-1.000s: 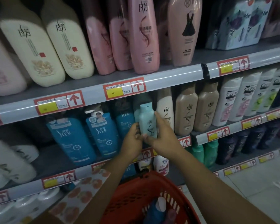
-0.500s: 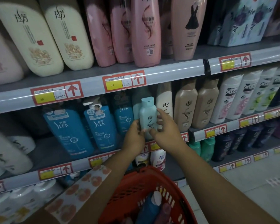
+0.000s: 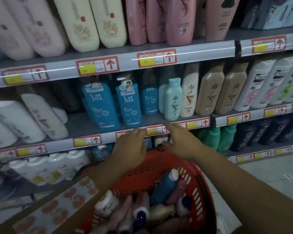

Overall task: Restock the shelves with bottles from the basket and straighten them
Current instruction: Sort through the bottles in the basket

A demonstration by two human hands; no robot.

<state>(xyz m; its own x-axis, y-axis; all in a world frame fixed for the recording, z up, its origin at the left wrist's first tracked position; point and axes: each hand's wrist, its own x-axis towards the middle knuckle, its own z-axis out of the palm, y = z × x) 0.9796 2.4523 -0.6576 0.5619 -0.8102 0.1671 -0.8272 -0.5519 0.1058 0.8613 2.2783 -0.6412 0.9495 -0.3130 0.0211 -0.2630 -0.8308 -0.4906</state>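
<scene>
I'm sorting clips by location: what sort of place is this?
Most likely a shop's hair-care aisle: tiered shelves packed with shampoo bottles, price tags along each edge, and a red shopping basket.

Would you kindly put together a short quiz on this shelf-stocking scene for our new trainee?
1. True or false: the pale teal bottle stands upright on the middle shelf, with neither hand touching it.
2. What is the left hand holding? A) a pink bottle B) nothing C) a price tag
3. Fill in: the bottles still to be shelved lie in the red ____.

Key: 1 true. 2 B; the right hand is empty too. 3 basket.
</scene>
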